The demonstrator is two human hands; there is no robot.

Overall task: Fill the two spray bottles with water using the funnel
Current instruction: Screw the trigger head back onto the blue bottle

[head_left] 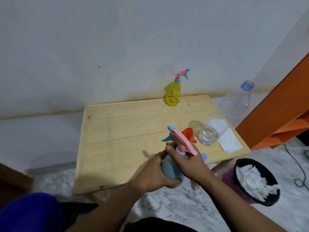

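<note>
The left hand (156, 173) grips the blue spray bottle (172, 171); the right hand (189, 163) pinches its collar. Twist the pink spray head (181, 141) off steadily, bottle upright; the funnel (188, 133) waits at 1 o'clock.

Both hands are curled in a grip, left hand (154, 174) below right hand (187, 162).

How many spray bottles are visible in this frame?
2: the blue spray bottle held in both hands at the table's near edge, and the yellow spray bottle at the far edge by the wall.
</note>
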